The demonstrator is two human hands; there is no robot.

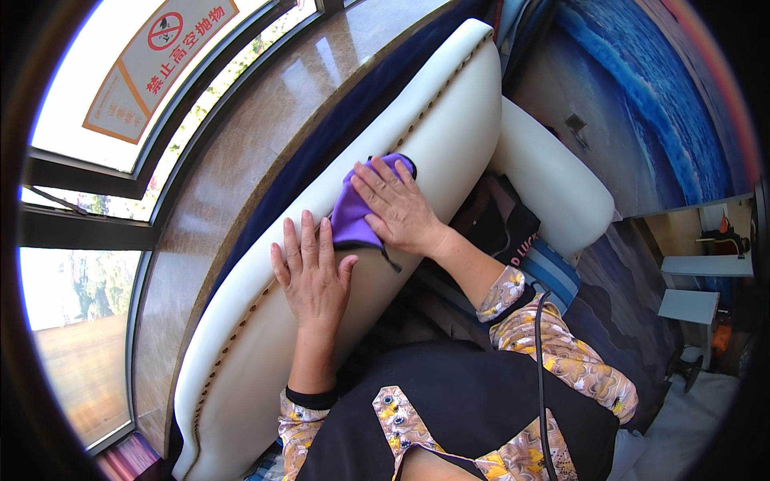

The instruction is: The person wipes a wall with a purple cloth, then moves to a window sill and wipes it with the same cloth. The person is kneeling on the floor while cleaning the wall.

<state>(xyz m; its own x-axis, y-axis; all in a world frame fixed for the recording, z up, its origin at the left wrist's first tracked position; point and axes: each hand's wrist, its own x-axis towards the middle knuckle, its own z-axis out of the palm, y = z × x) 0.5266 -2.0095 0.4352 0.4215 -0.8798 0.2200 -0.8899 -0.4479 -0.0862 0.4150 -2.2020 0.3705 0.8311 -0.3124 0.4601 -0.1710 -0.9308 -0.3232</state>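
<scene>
Across the view runs a long padded cream backrest (445, 132), leather-like, with a row of dark studs along its seam. My right hand (400, 207) lies palm down on a purple cloth (349, 210) with black edging, pinning it to the backrest. A short black cord (391, 260) hangs from the cloth's lower corner. Just left of the cloth, my left hand (314, 276) rests flat on the padding over the studded seam, fingers spread, with nothing in it. Part of the cloth is hidden beneath my right hand.
A marble-like window ledge (240, 168) and dark blue fabric (313, 141) border the backrest. Right of it juts a cream padded armrest (553, 180), with dark printed fabric (511, 216) below. A black cable (539, 373) hangs before my body. A small white table (689, 305) stands far right.
</scene>
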